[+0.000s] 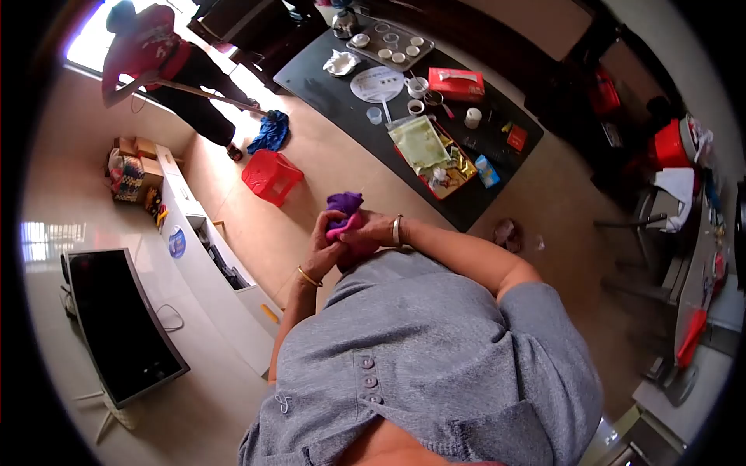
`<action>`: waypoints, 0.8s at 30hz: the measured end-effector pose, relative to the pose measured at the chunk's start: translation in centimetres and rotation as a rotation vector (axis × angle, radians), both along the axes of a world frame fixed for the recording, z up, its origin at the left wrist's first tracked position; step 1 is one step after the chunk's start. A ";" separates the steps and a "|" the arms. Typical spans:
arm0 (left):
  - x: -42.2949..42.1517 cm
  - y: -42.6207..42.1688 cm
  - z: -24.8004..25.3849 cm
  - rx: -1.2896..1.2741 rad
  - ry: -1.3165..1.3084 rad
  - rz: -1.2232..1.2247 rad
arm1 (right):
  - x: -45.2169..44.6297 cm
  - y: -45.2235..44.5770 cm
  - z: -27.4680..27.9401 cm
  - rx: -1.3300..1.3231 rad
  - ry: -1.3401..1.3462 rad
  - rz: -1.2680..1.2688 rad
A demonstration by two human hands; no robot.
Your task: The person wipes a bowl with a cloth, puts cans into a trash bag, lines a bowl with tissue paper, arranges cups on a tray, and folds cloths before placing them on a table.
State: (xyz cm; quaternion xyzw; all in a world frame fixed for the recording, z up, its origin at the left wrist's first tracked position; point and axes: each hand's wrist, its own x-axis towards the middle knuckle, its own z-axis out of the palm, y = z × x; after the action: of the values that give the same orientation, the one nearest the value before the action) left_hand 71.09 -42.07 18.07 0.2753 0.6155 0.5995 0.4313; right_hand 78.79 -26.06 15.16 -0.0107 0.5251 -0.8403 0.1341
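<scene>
Fisheye view; clock positions run from pic centre. A purple-&-pink cloth is held near centre, toward 11 o'clock, in front of a grey shirt. It is gripped by L hand and R hand together, fingers of both curled round it; a bangle is worn on each wrist. At 12 to 1 o'clock, a dark table is set w/ a tray of small white cups, a round hand fan and a red box; print on fan too small to read. At 9, a round blue label, text illegible, is seen on a long white cabinet; a flat-screen TV is placed at 8. At 10, past a red plastic stool, a blue-headed mop is held by another person, whose red top bears unreadable white lettering.
</scene>
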 end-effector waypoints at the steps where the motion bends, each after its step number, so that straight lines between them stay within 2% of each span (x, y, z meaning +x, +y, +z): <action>1: 0.0 0.1 1.3 -0.002 -0.104 -0.012 | 0.0 -0.6 0.6 -0.135 0.043 -0.103; 3: 1.0 1.2 4.5 0.074 -0.149 -0.034 | 0.4 -0.5 0.7 -0.279 -0.042 -0.202; 5: 1.2 1.7 4.5 0.109 -0.106 -0.035 | 0.5 0.3 -0.5 -0.363 -0.083 -0.220; 8: 1.4 2.0 2.5 0.125 0.076 0.059 | 0.7 1.0 -1.4 -0.042 -0.083 -0.275; 10: 0.7 1.4 1.4 0.102 -0.013 0.142 | 1.1 1.4 -0.7 0.209 -0.106 -0.316; 13: 0.1 0.8 0.4 0.096 -0.035 0.314 | 2.3 2.0 -1.4 0.101 -0.168 -0.424; 14: -0.6 -0.1 -0.6 0.088 -0.109 0.397 | 2.0 2.1 -4.0 0.250 -0.135 -0.485; 17: -1.4 -1.2 -1.0 0.144 -0.262 0.570 | 2.6 3.1 -4.4 0.083 -0.260 -0.508; 18: -1.6 -1.7 -0.9 0.144 -0.305 0.613 | 2.7 3.1 -4.1 0.071 -0.292 -0.587; 21: -1.9 -3.7 -0.5 0.137 -0.454 0.741 | 3.2 4.6 -3.1 -0.239 -0.639 -0.837; 23: -3.3 -6.2 -2.5 0.198 -0.557 0.709 | 3.5 6.2 -5.9 -0.558 -0.473 -0.840; 24: -3.7 -6.9 -2.9 0.234 -0.645 0.700 | 3.7 7.3 -7.2 -0.704 -0.328 -0.708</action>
State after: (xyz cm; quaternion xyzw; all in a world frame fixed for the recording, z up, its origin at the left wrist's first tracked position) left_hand 67.36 -48.99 15.13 -0.1014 0.4346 0.8283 0.3388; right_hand 82.54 -18.79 7.94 0.2547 0.1548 -0.9504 -0.0891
